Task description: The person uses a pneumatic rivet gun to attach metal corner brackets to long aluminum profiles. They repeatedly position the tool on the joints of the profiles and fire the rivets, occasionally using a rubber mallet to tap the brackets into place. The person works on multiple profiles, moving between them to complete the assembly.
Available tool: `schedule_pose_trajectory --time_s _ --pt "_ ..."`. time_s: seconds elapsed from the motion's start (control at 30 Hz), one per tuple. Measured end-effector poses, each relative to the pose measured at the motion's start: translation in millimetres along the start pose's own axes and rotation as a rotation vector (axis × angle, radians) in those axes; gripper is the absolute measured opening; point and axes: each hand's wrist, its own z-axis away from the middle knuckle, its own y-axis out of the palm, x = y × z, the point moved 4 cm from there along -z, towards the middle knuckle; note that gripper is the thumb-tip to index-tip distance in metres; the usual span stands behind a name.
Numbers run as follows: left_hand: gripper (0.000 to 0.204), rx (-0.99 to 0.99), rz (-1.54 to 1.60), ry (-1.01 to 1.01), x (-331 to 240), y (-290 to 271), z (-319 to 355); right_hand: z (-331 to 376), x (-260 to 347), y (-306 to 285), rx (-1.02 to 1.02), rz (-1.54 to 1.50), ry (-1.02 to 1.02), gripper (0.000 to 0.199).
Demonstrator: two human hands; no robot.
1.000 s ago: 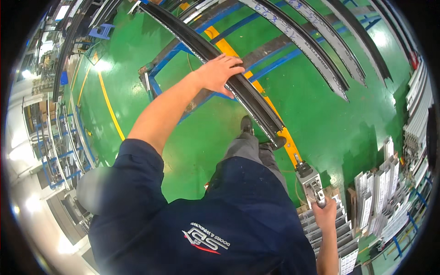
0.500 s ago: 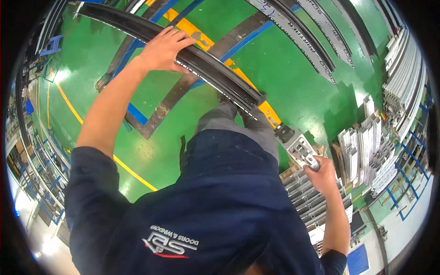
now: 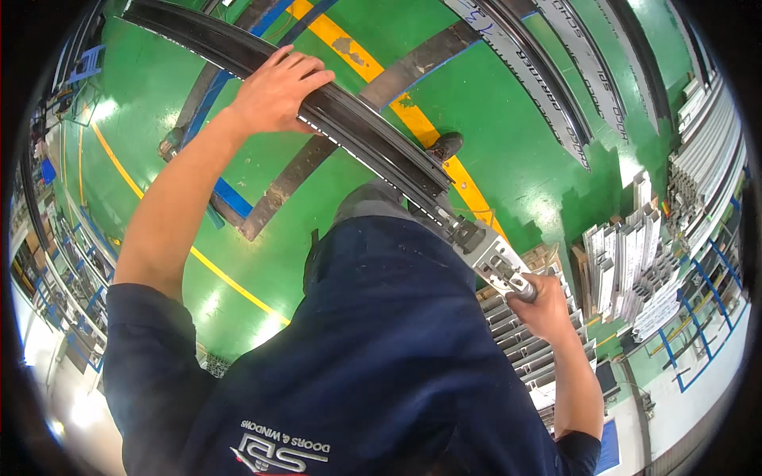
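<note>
Left hand [image 3: 274,91]: upper left of centre, fingers curled over the top of the long dark profile, gripping it.
Long dark profile [image 3: 349,127]: a black rail running from the upper left down to right of centre, above the green floor [image 3: 516,135].
Right hand [image 3: 546,305]: right of centre, fingers closed around the rail's pale metal end [image 3: 496,262].
Stacked profiles [image 3: 524,349]: grey lengths just beneath the right hand.
</note>
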Motion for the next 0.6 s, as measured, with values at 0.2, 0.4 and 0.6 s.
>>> schedule_pose_trajectory --time_s 0.2,0.4,0.6 --pt "0.091 0.013 -0.013 -0.001 1 0 -1 0 -7 2 0.004 0.021 -0.050 0.026" --pt "0.092 -0.002 0.011 -0.005 0 1 0 -4 -4 6 -0.027 0.077 -0.103 0.026" --pt "0.092 -0.006 0.011 -0.002 1 2 0 -7 4 5 0.009 0.100 -0.059 0.026"
